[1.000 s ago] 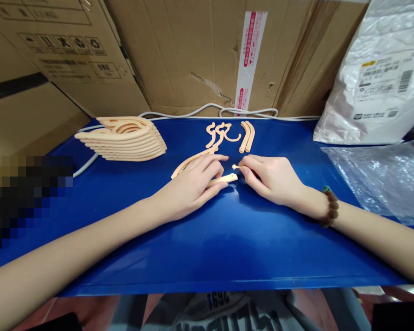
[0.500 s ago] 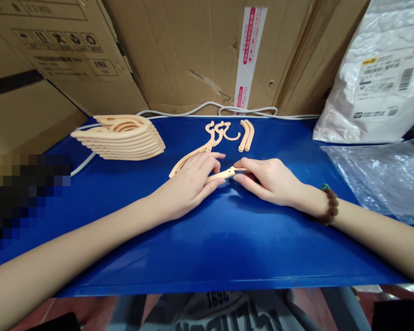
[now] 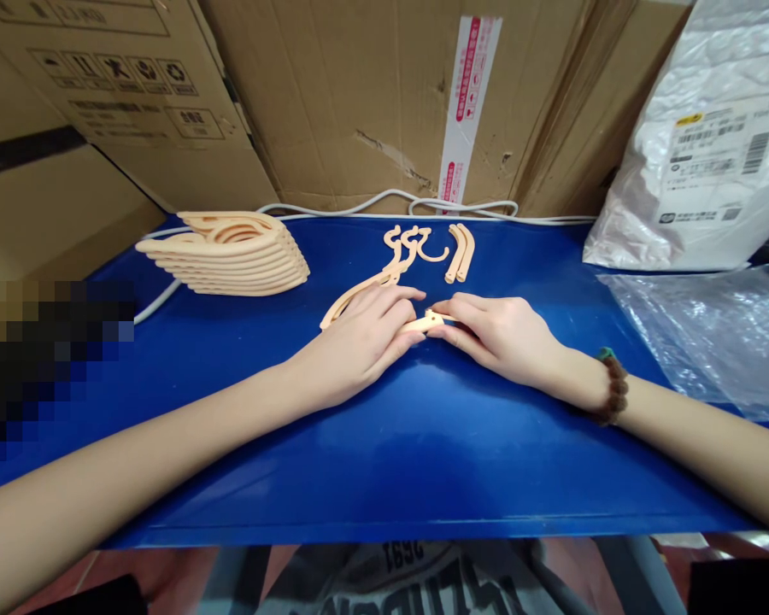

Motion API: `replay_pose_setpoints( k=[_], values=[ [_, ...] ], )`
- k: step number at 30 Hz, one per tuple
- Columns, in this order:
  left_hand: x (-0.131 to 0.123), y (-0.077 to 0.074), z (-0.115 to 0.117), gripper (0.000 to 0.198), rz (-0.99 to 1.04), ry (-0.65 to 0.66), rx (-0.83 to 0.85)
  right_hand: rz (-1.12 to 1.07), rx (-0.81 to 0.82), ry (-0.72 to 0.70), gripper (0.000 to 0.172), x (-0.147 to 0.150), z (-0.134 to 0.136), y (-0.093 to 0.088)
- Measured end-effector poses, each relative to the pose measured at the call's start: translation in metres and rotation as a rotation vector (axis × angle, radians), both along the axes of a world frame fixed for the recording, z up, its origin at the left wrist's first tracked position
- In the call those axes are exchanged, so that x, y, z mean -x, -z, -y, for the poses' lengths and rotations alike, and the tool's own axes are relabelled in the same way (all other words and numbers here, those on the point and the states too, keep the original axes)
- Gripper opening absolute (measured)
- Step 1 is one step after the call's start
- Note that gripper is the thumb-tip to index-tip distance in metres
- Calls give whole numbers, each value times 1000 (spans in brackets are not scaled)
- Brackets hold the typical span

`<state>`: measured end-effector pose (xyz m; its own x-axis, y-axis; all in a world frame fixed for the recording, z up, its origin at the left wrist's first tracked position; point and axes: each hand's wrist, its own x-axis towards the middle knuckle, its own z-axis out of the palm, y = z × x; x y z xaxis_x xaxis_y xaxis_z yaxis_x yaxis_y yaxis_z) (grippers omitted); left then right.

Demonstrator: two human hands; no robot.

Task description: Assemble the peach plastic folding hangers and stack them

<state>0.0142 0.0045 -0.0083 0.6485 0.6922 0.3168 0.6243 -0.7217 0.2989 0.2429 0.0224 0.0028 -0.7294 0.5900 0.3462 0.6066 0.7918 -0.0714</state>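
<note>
Near the middle of the blue table, my left hand (image 3: 365,337) pinches a cream plastic arm piece (image 3: 424,323), most of it hidden by the fingers. My right hand (image 3: 506,337) is closed on a thin cream piece (image 3: 449,318) that meets the arm piece's holed end. The fingertips of both hands are almost touching. Beyond my left hand lie a long curved cream piece (image 3: 352,295) and several hook pieces (image 3: 412,243). Two short curved pieces (image 3: 460,254) lie side by side to their right.
A stack of cream hangers (image 3: 224,256) sits at the back left. Cardboard boxes (image 3: 359,102) stand behind the blue table (image 3: 384,461), with a white cable (image 3: 384,201) along them. At right are a white parcel (image 3: 679,171) and clear plastic (image 3: 698,325).
My left hand has shifted slightly right, and my right fingertips have closed in on the joint, so the gap between the hands is smaller. Less of the arm piece shows.
</note>
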Motion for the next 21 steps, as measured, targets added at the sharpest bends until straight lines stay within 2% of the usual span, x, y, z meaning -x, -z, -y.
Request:
replay_pose_setpoints(
  k=[5,12,21],
  values=[
    [0,0,0,27,7,-7,15,-13,1,51,43,-1,0,0],
    [1,-4,4,29,13,-3,90,0,13,9,43,-1,0,-1],
    [4,-2,0,37,-3,36,44,82,-251,58,44,0,5,-1]
  ],
)
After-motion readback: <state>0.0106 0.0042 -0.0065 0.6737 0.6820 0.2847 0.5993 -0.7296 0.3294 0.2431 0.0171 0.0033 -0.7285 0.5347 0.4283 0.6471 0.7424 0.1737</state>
